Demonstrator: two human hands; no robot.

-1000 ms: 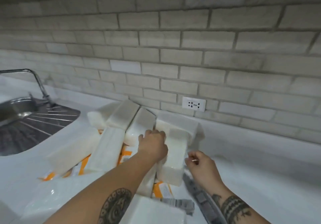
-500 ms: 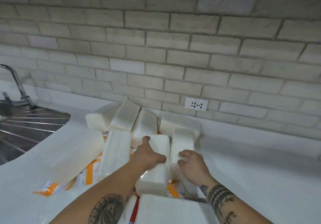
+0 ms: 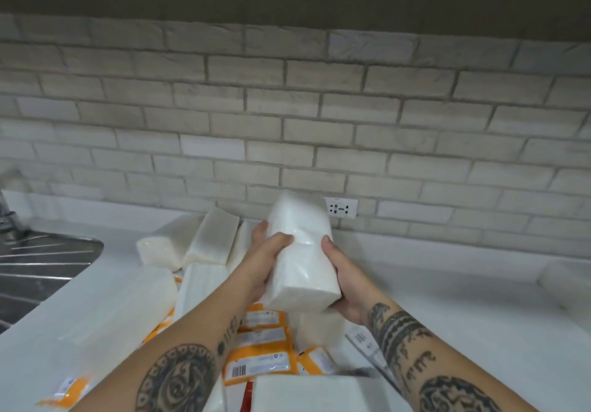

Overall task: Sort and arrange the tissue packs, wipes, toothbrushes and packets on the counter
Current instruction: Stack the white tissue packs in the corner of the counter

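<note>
Both hands clamp one white, plastic-wrapped rectangular tissue pack [image 3: 300, 258], held up in the air above the heap, with its far end tilted up toward the pale brick wall [image 3: 287, 117]. The left hand [image 3: 262, 264] grips its left long side, thumb lying across the top face and fingers curled round behind. The right hand [image 3: 347, 280] cups the right side and the near corner, thumb pressed along the edge. The hands are apart, with the pack between them.

Below and to the left, more white tissue packs lie jumbled on the white counter [image 3: 447, 299]: two leaning near the wall [image 3: 211, 239], a long one beside the left forearm [image 3: 201, 287] and a large one nearer the camera [image 3: 105, 309]. Another white pack [image 3: 313, 392] sits at the bottom edge. Flat orange-and-white packets [image 3: 259, 347] lie under the forearms, partly covered by the packs. A narrow clear packet with a barcode label [image 3: 364, 341] lies under the right wrist (its contents are too blurred to tell).

A ribbed steel sink drainboard [image 3: 41, 261] is at the left, and a white wall socket [image 3: 341, 207] shows just behind the raised pack.
</note>
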